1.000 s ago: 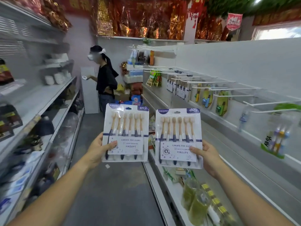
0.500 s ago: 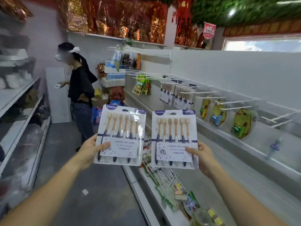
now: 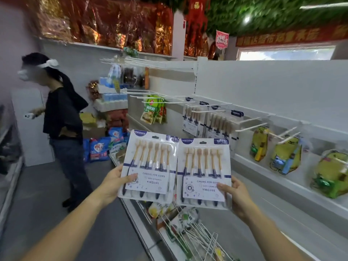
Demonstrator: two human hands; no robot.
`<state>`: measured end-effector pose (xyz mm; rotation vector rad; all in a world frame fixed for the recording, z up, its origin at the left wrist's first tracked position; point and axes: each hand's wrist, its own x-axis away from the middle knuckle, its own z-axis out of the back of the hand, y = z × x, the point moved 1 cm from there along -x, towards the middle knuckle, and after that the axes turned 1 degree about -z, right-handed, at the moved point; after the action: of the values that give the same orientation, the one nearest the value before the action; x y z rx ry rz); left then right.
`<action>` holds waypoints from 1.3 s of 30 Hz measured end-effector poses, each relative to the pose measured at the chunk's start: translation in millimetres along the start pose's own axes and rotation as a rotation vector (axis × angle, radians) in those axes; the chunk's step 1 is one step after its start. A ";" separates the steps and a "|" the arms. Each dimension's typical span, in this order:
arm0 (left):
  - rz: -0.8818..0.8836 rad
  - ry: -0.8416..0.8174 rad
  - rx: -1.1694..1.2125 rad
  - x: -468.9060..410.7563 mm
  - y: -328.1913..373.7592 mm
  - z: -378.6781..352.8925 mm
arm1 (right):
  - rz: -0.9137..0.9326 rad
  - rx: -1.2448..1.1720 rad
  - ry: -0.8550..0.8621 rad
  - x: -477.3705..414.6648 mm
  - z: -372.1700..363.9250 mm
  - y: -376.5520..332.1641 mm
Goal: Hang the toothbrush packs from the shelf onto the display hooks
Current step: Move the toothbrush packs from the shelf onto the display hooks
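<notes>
Head view: the left hand [image 3: 113, 182] pinches one six-brush toothbrush pack [image 3: 150, 162] by its lower left edge, thumb on the front. The right hand [image 3: 235, 196] pinches a second pack [image 3: 204, 172] at its lower right. Both are held upright in the aisle, near the display hooks [image 3: 251, 127] but not on them. Matching hung packs [image 3: 197, 119] suggest the job is partway done, with these two left to hang.
</notes>
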<state>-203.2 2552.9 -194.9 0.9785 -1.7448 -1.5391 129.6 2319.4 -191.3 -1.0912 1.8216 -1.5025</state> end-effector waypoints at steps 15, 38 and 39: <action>0.059 -0.258 0.050 -240.7 -16.0 39.7 | 0.087 -0.032 0.272 -113.9 -39.6 2.1; 0.039 -0.744 0.159 -355.1 7.9 52.5 | 0.283 0.061 0.632 -44.0 -146.5 -17.4; 0.032 -0.754 0.154 -356.9 11.0 53.3 | 0.295 0.056 0.624 -43.4 -149.2 -18.6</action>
<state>-55.3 2882.0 -181.2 0.4375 -2.3924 -1.9223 36.4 2434.9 -141.7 -0.3047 2.1995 -1.8162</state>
